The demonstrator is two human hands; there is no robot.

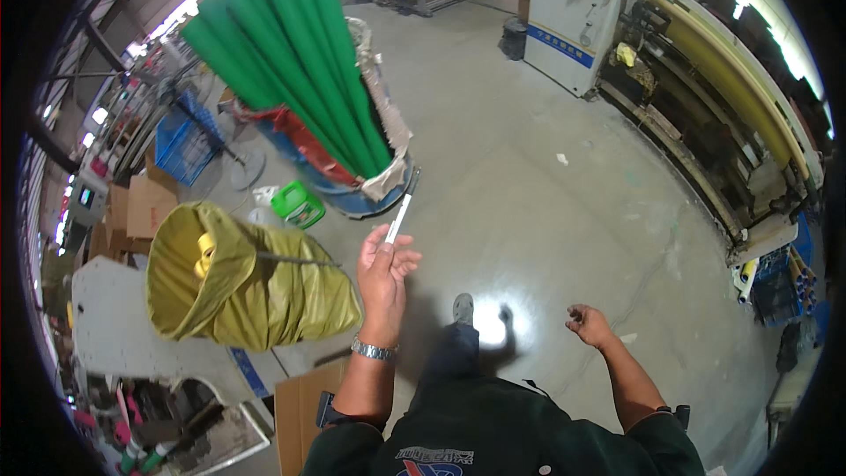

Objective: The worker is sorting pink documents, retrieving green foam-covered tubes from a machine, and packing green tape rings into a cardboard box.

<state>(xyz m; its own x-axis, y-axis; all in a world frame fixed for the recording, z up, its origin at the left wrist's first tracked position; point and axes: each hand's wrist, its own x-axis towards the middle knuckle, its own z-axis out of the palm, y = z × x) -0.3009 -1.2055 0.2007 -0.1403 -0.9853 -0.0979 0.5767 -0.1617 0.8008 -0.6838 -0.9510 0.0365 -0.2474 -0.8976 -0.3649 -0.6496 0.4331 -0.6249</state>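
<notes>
the slim white stick [399,219] is near the middle of the frame, slanting up and to the right out of the left hand [384,270], its far end showing against the floor [529,185] just below the edge of the blue bin [359,204] of green rolls [273,53]. to carry it well, i'd judge a light, steady pinch near its lower end is enough: squeezing harder would probably only make so thin a thing swivel. the free end seems best pointed away from the body and clear of the bin's rim and the yellow-green sack [304,300] at centre left, where it could snag. as for pose, the left forearm rises from the lower edge, left of centre, nearly upright, with a metal-banded watch [374,350] at the wrist; thumb and forefinger pinch the stick while the other fingers fan loosely to the right, palm partly turned up. the right hand [590,324], right of centre, reaches up and left from a bent arm, fingers softly curled and parted, with nothing visible in it, well apart from the left. a grey shoe [463,308] shows on the floor between the two.
</notes>
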